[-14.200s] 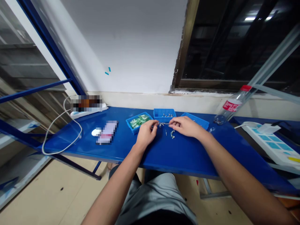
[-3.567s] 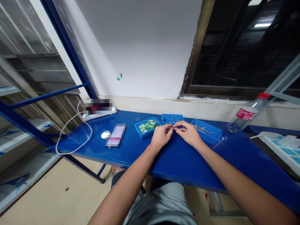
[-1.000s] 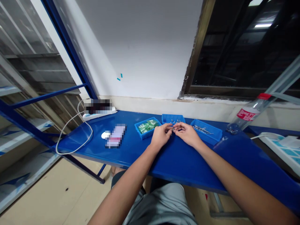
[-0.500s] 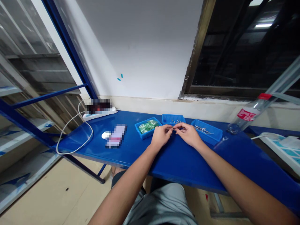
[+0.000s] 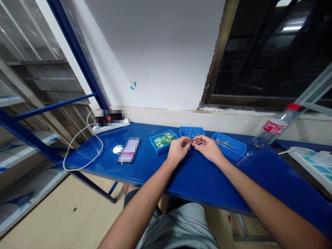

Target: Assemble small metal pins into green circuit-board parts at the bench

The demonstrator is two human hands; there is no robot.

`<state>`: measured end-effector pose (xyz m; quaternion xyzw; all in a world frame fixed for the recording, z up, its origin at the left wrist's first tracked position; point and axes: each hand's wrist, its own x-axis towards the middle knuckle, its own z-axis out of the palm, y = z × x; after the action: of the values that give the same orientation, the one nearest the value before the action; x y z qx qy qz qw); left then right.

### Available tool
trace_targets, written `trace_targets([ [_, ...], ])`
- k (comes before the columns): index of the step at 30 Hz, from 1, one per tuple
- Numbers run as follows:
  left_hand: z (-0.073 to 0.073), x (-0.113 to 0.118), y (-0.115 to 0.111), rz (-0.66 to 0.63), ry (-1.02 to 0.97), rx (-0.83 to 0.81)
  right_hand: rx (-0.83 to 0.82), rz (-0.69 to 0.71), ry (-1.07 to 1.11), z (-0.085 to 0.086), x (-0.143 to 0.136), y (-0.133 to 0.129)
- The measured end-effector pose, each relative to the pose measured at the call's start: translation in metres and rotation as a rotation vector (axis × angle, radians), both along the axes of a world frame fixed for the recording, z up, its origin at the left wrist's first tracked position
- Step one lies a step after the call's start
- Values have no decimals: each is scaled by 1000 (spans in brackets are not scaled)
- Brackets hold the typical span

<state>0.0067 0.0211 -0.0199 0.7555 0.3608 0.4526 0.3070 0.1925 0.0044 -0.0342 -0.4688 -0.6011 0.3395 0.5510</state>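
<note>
My left hand and my right hand meet fingertip to fingertip over the blue table, both closed in a pinch. Between them is something small, mostly hidden by the fingers and too small to name. Just beyond the hands stands a blue bin with small metal pieces in it. Left of my left hand, another blue bin holds green packets. To the right of my right hand, a third blue bin contains thin metal rods.
A plastic bottle with a red cap stands at the right, near a white-and-teal object. A blurred phone-like item and a white disc lie at the left. A white cable loops from a power strip over the table's left end.
The fingers of my right hand have shifted slightly around the small thing at the fingertips. Both arms and the bins stay where they were.
</note>
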Motion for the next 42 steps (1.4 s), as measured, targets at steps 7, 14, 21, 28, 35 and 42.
trace_targets([
  [7,7,0,-6,4,34,-12,57,-35,-138,1,2,-3],
  [14,8,-2,-8,-36,91,-37,25,-30,-76,2,3,-4],
  [21,3,0,-5,-4,64,-56,31,-3,-94,1,2,-4],
  [28,2,0,-3,-9,64,-10,-3,-11,-48,-3,2,1],
  [35,-4,0,2,-7,-46,-46,48,-17,-22,3,-1,0],
  [42,1,-2,-3,-39,227,151,216,-310,-246,14,12,-1],
])
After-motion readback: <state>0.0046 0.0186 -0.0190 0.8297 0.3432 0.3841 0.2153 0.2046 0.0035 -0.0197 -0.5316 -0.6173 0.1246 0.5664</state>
